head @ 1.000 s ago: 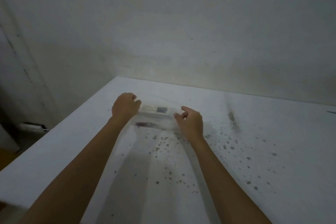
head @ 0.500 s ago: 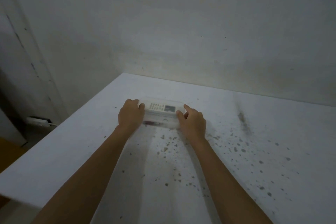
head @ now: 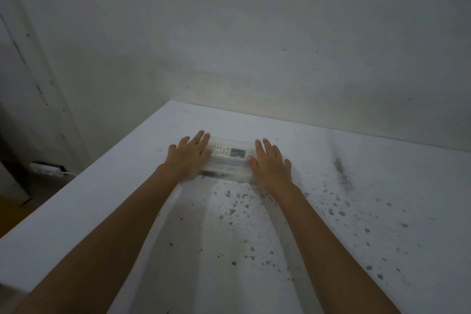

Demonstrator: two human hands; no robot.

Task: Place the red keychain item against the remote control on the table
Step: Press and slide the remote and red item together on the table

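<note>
A white remote control (head: 228, 152) with a small dark screen lies crosswise on the white table (head: 356, 186), inside what looks like a clear plastic cover or box (head: 229, 172). A dark red keychain item (head: 212, 173) lies just in front of the remote, along the cover's near edge. My left hand (head: 187, 154) lies flat with fingers spread at the remote's left end. My right hand (head: 269, 162) lies flat with fingers apart at its right end. Neither hand grips anything.
The table is speckled with dark spots (head: 242, 206) in front of the remote and to the right. A grey wall (head: 254, 46) stands behind the table. A power strip (head: 47, 168) lies on the floor to the left, below the table's left edge.
Both hands went from curled at the ends of the remote to lying flat with fingers spread. The view shifted a little closer.
</note>
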